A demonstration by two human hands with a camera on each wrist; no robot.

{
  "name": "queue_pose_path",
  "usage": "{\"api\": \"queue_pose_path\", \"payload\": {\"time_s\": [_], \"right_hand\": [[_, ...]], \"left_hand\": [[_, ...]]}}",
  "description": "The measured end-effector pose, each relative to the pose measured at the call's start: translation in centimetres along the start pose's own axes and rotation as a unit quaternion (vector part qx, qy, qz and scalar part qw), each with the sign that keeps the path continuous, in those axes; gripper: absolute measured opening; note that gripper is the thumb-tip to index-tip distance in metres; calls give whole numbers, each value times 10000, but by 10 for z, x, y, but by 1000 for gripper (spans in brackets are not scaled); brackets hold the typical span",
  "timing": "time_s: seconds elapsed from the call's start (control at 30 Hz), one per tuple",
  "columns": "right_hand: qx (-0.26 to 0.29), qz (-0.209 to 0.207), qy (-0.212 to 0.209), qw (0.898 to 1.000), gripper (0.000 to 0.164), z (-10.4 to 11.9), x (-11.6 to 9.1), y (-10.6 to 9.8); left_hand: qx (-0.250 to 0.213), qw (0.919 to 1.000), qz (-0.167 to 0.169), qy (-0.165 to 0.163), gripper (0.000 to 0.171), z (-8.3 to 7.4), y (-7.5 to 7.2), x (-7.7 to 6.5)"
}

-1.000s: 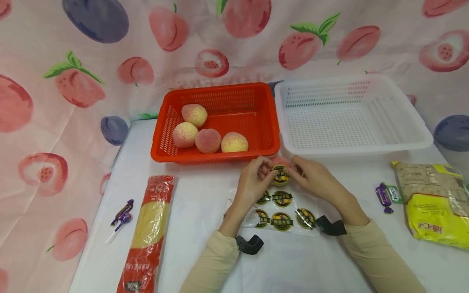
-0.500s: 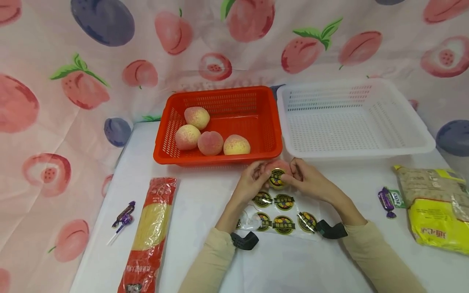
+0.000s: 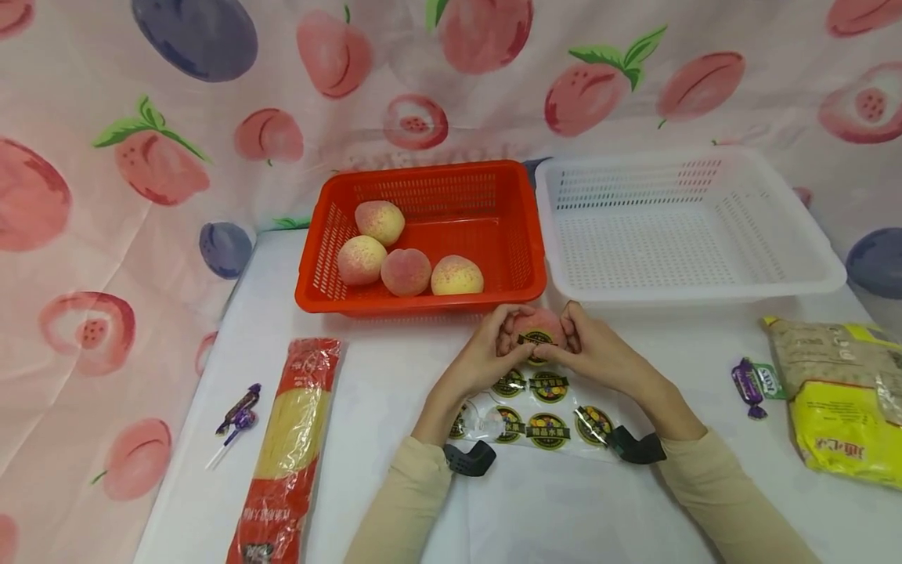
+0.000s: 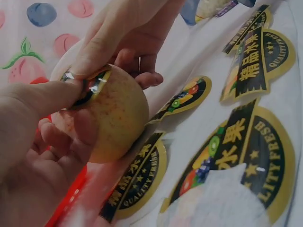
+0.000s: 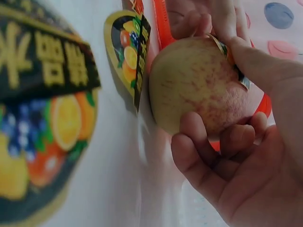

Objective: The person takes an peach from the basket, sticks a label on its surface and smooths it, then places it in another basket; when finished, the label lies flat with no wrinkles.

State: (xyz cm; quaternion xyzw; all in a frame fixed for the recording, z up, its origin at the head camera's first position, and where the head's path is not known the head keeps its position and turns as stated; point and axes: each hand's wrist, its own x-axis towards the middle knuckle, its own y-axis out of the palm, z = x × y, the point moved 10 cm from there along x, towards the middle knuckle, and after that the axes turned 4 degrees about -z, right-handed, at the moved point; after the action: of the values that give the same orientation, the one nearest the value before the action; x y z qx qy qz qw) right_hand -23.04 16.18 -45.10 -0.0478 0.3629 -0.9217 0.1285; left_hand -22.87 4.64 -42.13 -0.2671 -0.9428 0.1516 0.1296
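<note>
Both hands hold a pink and yellow peach point(image 3: 539, 319) just in front of the red basket. A round black and gold fruit sticker point(image 3: 535, 339) lies on its near side. Curled around the peach's left side are the fingers of my left hand point(image 3: 485, 356), while my right hand point(image 3: 599, 348) grips the other side. Both thumbs press on the sticker point(image 4: 98, 87), partly covering it in the left wrist view. Below the hands, a clear sheet point(image 3: 572, 385) with several matching stickers lies on the white table. In the right wrist view the peach point(image 5: 194, 85) sits close over that sheet.
The red basket point(image 3: 420, 300) holds several peaches point(image 3: 362, 260). A white basket point(image 3: 690, 291) stands beside it. Long noodles point(image 3: 292, 431) in a red pack, a lollipop point(image 3: 243, 421) and a wrapped candy lie left. At right are more candy point(image 3: 748, 388) and a yellow bag point(image 3: 838, 423).
The sticker, earlier pinched between both hands in front of the peach, now lies against it under the thumbs. The left fingers have spread round the peach, and more of it shows.
</note>
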Motion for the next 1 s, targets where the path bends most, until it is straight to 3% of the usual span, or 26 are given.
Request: {"api": "queue_pose_path", "payload": {"time_s": [0.17, 0.37, 0.57, 0.67, 0.8, 1.0], "right_hand": [[73, 92, -106, 9999, 48, 0, 1, 1], [103, 170, -201, 9996, 51, 1, 2, 0], [128, 285, -230, 9992, 53, 1, 2, 0], [234, 303, -255, 9989, 53, -1, 4, -1], [293, 288, -297, 9987, 49, -5, 6, -4], [383, 264, -158, 9988, 37, -9, 5, -4]], "left_hand": [[-180, 9996, 207, -24, 50, 4, 2, -1], [-220, 9996, 166, -58, 45, 8, 3, -1], [208, 9997, 47, 121, 49, 28, 7, 2], [448, 9985, -29, 310, 48, 27, 6, 3], [518, 9978, -205, 348, 43, 26, 5, 4], [108, 9956, -925, 124, 32, 23, -1, 6]]}}
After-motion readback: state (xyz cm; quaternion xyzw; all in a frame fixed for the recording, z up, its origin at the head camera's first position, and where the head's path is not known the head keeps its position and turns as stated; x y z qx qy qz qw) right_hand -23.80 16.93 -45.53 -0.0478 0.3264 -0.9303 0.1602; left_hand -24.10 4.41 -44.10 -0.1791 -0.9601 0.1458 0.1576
